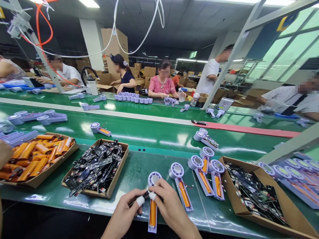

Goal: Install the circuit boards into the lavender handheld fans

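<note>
My left hand (129, 207) holds a thin black circuit board (147, 193) between thumb and fingers. At the board's other end, my right hand (165, 200) pinches it, its fingertips meeting the left ones. White covers wrap both thumbs. Beneath my hands lies a lilac fan housing (154, 178) with an orange battery (152, 214) in its handle, partly hidden by the fingers. Just right of my right hand lies another fan housing (176, 170) with an orange battery and thin wires.
A box of circuit boards (119, 176) stands left, beside a box of orange batteries (56, 162). Another board box (230, 196) is at the right, near several fan housings (195, 162). Behind runs a green conveyor (139, 129); people sit and stand beyond it.
</note>
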A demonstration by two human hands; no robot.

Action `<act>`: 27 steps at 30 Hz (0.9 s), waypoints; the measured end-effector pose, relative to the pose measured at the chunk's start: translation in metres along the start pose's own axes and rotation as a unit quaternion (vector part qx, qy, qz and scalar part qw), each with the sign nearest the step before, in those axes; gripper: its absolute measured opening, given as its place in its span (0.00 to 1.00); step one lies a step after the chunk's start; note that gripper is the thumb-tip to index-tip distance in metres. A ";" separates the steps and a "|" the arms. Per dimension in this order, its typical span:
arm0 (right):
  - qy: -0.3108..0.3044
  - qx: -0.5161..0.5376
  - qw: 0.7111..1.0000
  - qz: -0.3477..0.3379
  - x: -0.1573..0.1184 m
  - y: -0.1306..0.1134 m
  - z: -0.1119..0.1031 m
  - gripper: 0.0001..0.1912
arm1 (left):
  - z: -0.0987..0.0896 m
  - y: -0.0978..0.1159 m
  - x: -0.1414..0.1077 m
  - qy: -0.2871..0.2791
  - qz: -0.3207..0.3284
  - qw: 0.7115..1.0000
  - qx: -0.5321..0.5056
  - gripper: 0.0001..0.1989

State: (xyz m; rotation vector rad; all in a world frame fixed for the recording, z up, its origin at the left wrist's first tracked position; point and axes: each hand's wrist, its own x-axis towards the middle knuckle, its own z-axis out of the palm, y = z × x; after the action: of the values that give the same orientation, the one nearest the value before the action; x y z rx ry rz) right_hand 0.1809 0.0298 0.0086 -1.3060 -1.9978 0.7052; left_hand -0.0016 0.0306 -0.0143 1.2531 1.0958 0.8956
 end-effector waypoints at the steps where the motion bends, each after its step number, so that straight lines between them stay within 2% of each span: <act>1: -0.007 -0.009 1.000 0.002 0.001 -0.002 -0.003 0.11 | 0.000 0.000 0.001 -0.003 0.000 1.000 0.003 0.17; 4: 0.004 -0.039 0.999 0.006 0.004 -0.005 -0.005 0.11 | 0.000 -0.001 0.004 -0.006 0.009 1.000 0.016 0.17; 9: 0.059 -0.040 0.997 0.003 0.004 0.000 0.006 0.12 | -0.002 -0.005 0.010 0.004 0.020 0.998 0.058 0.22; 12: 0.072 0.036 0.997 0.006 0.000 0.005 0.007 0.13 | -0.003 -0.014 0.010 -0.009 0.015 0.998 0.064 0.23; 16: 0.127 0.140 0.981 0.043 -0.007 0.011 0.007 0.10 | -0.002 -0.028 0.007 -0.030 0.022 0.995 0.094 0.20; 19: 0.158 0.281 0.938 0.129 -0.008 0.017 0.015 0.11 | 0.001 -0.030 0.005 -0.026 0.020 0.990 0.139 0.22; 21: 0.173 0.373 0.892 0.188 -0.007 0.022 0.023 0.16 | 0.004 -0.028 0.004 -0.013 0.033 0.982 0.188 0.24; 23: 0.185 0.411 0.868 0.209 -0.005 0.025 0.028 0.18 | 0.006 -0.024 0.004 -0.001 0.074 0.966 0.250 0.23; 25: 0.180 0.405 0.875 0.196 -0.004 0.024 0.030 0.19 | 0.008 -0.021 0.002 -0.001 0.110 0.943 0.315 0.22; 27: 0.161 0.378 0.898 0.157 -0.004 0.021 0.028 0.17 | 0.010 -0.020 0.000 -0.011 0.115 0.918 0.380 0.24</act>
State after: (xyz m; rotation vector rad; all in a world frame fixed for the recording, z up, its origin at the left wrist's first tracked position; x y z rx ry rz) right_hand 0.1730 0.0307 -0.0259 -1.1522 -1.0665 1.1762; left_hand 0.0069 0.0248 -0.0344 2.0612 1.3543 0.6266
